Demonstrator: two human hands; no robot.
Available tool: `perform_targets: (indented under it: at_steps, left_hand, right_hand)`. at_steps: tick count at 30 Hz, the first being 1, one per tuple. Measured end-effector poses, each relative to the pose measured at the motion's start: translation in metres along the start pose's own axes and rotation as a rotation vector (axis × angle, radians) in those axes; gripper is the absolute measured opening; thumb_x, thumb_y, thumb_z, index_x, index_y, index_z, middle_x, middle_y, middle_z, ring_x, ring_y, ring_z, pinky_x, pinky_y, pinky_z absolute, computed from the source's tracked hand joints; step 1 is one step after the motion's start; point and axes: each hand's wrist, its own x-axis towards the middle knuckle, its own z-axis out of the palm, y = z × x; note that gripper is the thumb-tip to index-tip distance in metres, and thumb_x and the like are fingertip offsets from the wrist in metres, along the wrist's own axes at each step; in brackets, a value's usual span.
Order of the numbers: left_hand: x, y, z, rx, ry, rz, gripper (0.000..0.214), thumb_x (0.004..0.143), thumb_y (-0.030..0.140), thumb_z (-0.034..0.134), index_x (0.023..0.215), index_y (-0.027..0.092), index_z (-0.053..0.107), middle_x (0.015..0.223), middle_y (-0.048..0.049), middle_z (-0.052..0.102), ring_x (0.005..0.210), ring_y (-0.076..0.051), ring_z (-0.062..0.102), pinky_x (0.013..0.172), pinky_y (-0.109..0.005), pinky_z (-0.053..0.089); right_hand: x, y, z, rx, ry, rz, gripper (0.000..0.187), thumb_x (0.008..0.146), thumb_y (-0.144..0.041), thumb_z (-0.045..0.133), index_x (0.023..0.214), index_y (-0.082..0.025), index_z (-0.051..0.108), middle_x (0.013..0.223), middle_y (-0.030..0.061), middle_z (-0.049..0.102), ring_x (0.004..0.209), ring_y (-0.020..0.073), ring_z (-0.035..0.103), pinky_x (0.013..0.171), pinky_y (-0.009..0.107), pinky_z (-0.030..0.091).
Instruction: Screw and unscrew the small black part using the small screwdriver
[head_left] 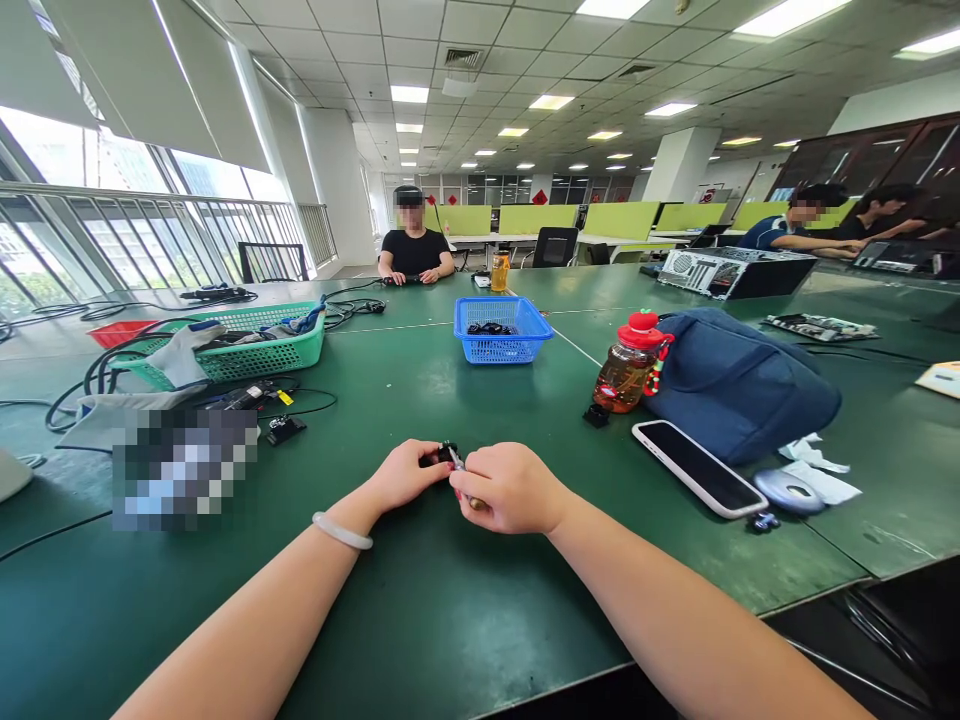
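Observation:
In the middle of the green table, my left hand (401,480) pinches a small black part (448,450) near the tabletop; its exact kind is hard to make out. My right hand (519,488) is closed around a slim metal-tipped tool (457,460), whose tip touches or nearly touches the black part. The tool's rounded, brownish end shows below my curled fingers, while most of its body is hidden in the fist. Both hands are close together, the right one just beside the left fingertips.
Ahead is a blue basket (504,348) with black cables. A green basket (300,345) holding gloves, loose cables and a small black piece (285,430) lie left. Rightward are a drink bottle (624,375), navy bag (739,385) and phone (697,468). Another person (415,255) sits opposite.

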Motion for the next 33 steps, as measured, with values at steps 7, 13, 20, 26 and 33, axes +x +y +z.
perform_targets:
  at_steps: [7,13,20,26,33]
  left_hand:
    - [-0.002,0.001,-0.001,0.016,0.006,-0.028,0.032,0.079,0.047,0.057,0.087,0.018,0.068,0.076,0.0001,0.063,0.073,-0.017,0.055,0.072,-0.028,0.043]
    - [-0.002,0.002,-0.001,0.022,-0.008,-0.033,0.032,0.08,0.046,0.056,0.087,0.017,0.068,0.073,0.0006,0.06,0.07,-0.016,0.053,0.07,-0.028,0.043]
    - [-0.003,0.005,-0.002,0.021,0.008,-0.093,0.064,0.077,0.046,0.058,0.134,0.016,0.058,0.078,0.0004,0.063,0.075,-0.018,0.057,0.073,-0.03,0.044]
    - [-0.004,0.004,0.0,0.008,0.033,-0.123,0.079,0.076,0.049,0.058,0.145,0.013,0.046,0.083,-0.0006,0.066,0.08,-0.019,0.059,0.079,-0.031,0.045]
    - [-0.005,0.001,0.0,0.017,0.03,-0.108,0.074,0.078,0.047,0.057,0.144,0.015,0.046,0.084,0.0,0.066,0.08,-0.019,0.059,0.079,-0.031,0.045]
  right_hand:
    - [-0.003,0.004,-0.002,0.211,0.079,0.292,0.014,0.083,-0.017,0.051,0.082,-0.02,0.064,0.066,-0.0011,0.063,0.056,0.0105,0.052,0.056,0.023,0.039]
    - [-0.004,0.012,-0.004,0.397,0.059,0.616,0.016,0.084,-0.021,0.051,0.085,-0.022,0.066,0.077,0.0003,0.069,0.064,0.0123,0.059,0.065,0.023,0.045]
    - [-0.005,0.02,-0.004,0.44,-0.014,0.835,0.015,0.084,-0.024,0.051,0.081,-0.022,0.065,0.068,-0.0017,0.063,0.057,0.012,0.052,0.058,0.024,0.041]
    - [-0.006,0.021,-0.003,0.497,0.043,0.893,0.019,0.086,-0.036,0.056,0.077,-0.021,0.065,0.065,-0.0018,0.059,0.056,0.0116,0.049,0.056,0.023,0.04]
    - [-0.004,0.018,-0.008,0.458,0.186,0.846,0.023,0.087,-0.035,0.056,0.072,-0.02,0.062,0.06,-0.0019,0.057,0.054,0.0113,0.047,0.054,0.023,0.039]
